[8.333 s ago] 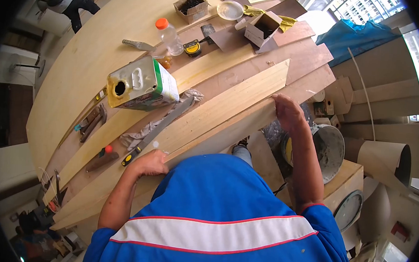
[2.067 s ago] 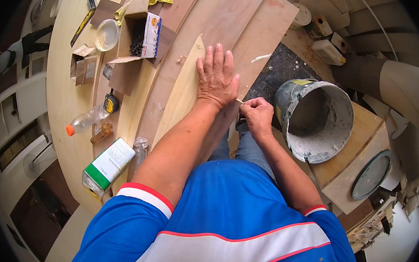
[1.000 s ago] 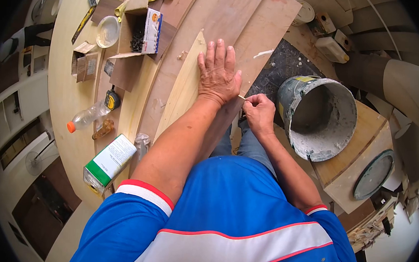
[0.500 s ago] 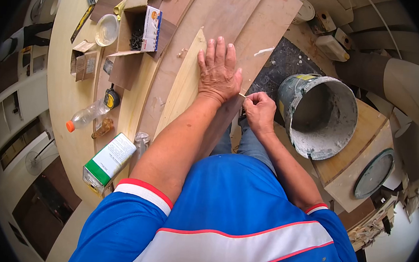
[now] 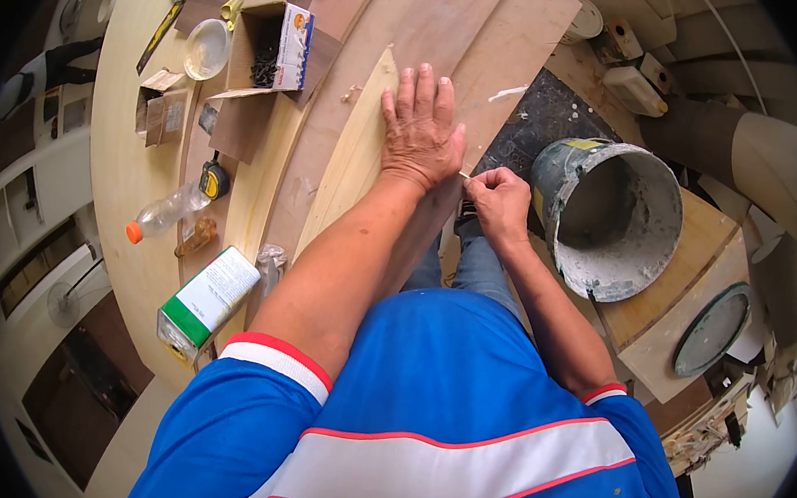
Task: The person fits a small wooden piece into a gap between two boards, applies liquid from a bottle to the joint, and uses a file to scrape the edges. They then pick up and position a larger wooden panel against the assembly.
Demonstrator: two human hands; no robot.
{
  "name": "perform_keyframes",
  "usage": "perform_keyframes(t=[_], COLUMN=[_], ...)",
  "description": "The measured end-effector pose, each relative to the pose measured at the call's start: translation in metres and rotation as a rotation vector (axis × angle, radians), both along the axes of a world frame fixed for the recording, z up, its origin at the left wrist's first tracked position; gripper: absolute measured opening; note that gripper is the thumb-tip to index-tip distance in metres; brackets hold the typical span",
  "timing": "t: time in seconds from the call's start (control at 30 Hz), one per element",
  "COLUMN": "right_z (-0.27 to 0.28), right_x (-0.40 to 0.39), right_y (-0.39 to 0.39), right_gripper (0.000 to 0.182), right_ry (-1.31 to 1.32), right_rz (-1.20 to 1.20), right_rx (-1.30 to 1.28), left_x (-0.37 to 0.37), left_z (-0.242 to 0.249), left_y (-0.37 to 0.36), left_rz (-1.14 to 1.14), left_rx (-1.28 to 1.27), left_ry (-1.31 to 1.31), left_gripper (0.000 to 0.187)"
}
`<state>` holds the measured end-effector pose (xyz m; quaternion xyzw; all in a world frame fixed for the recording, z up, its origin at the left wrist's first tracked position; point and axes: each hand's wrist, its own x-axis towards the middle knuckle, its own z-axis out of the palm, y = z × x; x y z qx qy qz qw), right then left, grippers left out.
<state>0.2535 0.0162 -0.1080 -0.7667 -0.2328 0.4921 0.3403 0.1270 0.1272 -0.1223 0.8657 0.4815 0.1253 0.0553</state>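
Observation:
My left hand (image 5: 421, 131) lies flat, fingers stretched out, on a thin strip of pale wood veneer (image 5: 358, 143) and the brownish board (image 5: 473, 77) beside it. Just past the board's near right edge, my right hand (image 5: 503, 204) has thumb and forefinger pinched together. A narrow pale sliver (image 5: 464, 175) pokes out from that pinch toward the board edge, close to the left thumb and wrist. It looks like wood, but most of it is hidden by the fingers.
To the right, a plaster-caked bucket (image 5: 611, 224) lies tilted beside a round lid (image 5: 712, 330). Left of the board are a box of dark screws (image 5: 294, 49), a tape measure (image 5: 214, 181), a plastic bottle (image 5: 167, 215), a green-white can (image 5: 210, 298) and a small bowl (image 5: 207, 49).
My right hand has shifted slightly up and right, still pinching the sliver; less of the sliver shows. The left hand stays flat on the wood, and the whole view has drifted a little.

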Motion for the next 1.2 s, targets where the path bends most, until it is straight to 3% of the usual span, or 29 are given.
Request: perform_keyframes(t=[0.7,0.8,1.2], right_z=[0.0,0.002,-0.009], right_x=[-0.012,-0.02,-0.009], right_y=[-0.016,-0.018,-0.012], right_gripper=[0.011,0.009,0.016], right_ry=[-0.051,0.043,0.043], right_rz=[-0.045,-0.214,-0.113], right_rx=[0.135,0.161,0.076], left_x=[0.0,0.0,-0.001], left_z=[0.002,0.002,0.0], left_y=[0.0,0.0,0.0], left_rz=[0.0,0.001,0.011], left_rx=[-0.012,-0.013,-0.043], left_ry=[0.013,0.016,-0.009], left_gripper=[0.085,0.085,0.09])
